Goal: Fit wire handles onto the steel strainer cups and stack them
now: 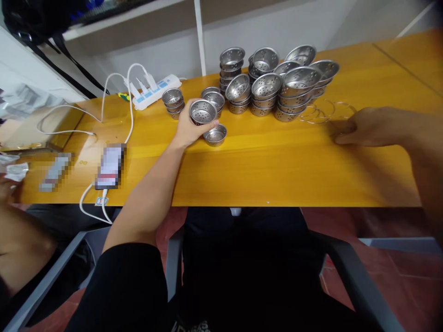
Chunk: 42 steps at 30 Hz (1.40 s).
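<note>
My left hand (188,127) is closed around a small perforated metal strainer cup (203,112), its open mouth facing up toward me. Just below and to the right of that hand, another strainer cup (215,135) sits on the table. Behind the held cup stands a short stack of the same cups (213,97), partly hidden. Over on the right, my right hand (374,127) is low above the tabletop, beside several thin wire rings (316,113). Motion blurs its fingertips, so whether they grip anything is unclear.
Stacks of strainer cups (297,87) line the back of the yellow wooden table (263,175), some tilted. A power strip (157,92) with white cables lies at back left. Two phones (110,166) rest on the left. Another person's arm (20,240) is at far left.
</note>
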Each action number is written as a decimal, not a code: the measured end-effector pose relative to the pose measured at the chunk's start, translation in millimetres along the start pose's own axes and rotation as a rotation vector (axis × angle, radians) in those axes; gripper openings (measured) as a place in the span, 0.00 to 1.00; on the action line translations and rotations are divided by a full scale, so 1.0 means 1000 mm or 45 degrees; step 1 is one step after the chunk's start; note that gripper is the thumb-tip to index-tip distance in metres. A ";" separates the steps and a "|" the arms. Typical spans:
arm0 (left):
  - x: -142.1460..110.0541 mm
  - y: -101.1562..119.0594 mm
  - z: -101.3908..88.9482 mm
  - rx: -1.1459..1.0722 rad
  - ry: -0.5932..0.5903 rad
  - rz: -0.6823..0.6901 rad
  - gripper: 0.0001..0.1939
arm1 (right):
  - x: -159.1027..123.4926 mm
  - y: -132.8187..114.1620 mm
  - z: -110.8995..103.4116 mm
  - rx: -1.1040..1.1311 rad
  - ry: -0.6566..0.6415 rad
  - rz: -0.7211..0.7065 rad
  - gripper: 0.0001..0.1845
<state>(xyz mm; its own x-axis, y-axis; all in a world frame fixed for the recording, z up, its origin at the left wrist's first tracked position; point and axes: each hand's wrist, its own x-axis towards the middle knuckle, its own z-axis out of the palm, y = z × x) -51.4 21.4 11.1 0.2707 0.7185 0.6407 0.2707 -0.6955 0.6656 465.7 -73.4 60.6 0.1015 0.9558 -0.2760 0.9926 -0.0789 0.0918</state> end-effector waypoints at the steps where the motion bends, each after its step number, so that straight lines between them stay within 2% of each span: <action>1: 0.000 0.000 0.000 -0.002 0.001 -0.001 0.50 | -0.004 -0.004 -0.004 -0.033 -0.102 0.020 0.18; 3: 0.000 0.000 0.001 -0.003 0.003 -0.005 0.50 | -0.012 -0.011 -0.011 -0.074 -0.228 0.055 0.15; 5: 0.000 0.000 0.001 0.001 0.012 -0.004 0.49 | -0.020 -0.015 -0.015 -0.049 -0.202 0.041 0.13; 11: 0.000 -0.006 0.000 0.042 0.012 0.016 0.51 | -0.041 -0.015 -0.016 0.091 -0.076 -0.008 0.16; 15: 0.001 -0.014 0.000 0.049 -0.007 0.051 0.55 | -0.046 -0.011 -0.020 0.273 0.043 0.065 0.23; 17: 0.001 -0.015 0.001 0.039 -0.015 0.056 0.55 | -0.053 -0.015 -0.027 0.431 0.118 0.068 0.20; 18: 0.001 -0.015 0.001 0.034 -0.019 0.052 0.54 | -0.059 -0.020 -0.031 0.507 0.168 0.040 0.15; 20: 0.001 -0.013 0.003 0.033 -0.028 0.039 0.53 | -0.072 -0.039 -0.042 0.628 0.271 -0.047 0.05; 22: 0.001 -0.011 0.005 0.033 -0.029 0.035 0.54 | -0.085 -0.066 -0.054 0.732 0.334 -0.180 0.12; 24: 0.000 -0.007 0.008 0.030 -0.019 0.031 0.54 | -0.089 -0.098 -0.063 0.904 0.395 -0.353 0.10; 26: 0.000 -0.004 0.010 0.028 -0.004 0.012 0.54 | -0.083 -0.129 -0.069 1.099 0.502 -0.577 0.05; 29: -0.001 -0.002 0.012 0.042 -0.011 -0.016 0.54 | -0.057 -0.175 -0.071 1.368 0.597 -0.838 0.11; 31: -0.002 -0.002 0.014 0.038 -0.028 -0.016 0.54 | -0.036 -0.203 -0.068 1.421 0.623 -0.867 0.11; 35: -0.008 -0.006 0.027 -0.055 -0.105 -0.016 0.54 | -0.004 -0.244 -0.050 1.432 0.638 -0.787 0.15; 39: -0.012 -0.006 0.047 -0.189 -0.294 -0.060 0.52 | 0.012 -0.256 -0.026 1.467 0.686 -0.816 0.25; 42: -0.013 -0.003 0.056 -0.269 -0.368 -0.057 0.51 | 0.016 -0.253 -0.016 1.502 0.727 -0.859 0.26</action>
<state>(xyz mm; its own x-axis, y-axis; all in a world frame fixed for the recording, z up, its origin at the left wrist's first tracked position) -4.0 13.7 -20.1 0.5212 0.6957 0.4943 0.0994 -0.6247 0.7745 215.4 -33.4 48.6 -0.1529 0.8620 0.4832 0.3468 0.5047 -0.7906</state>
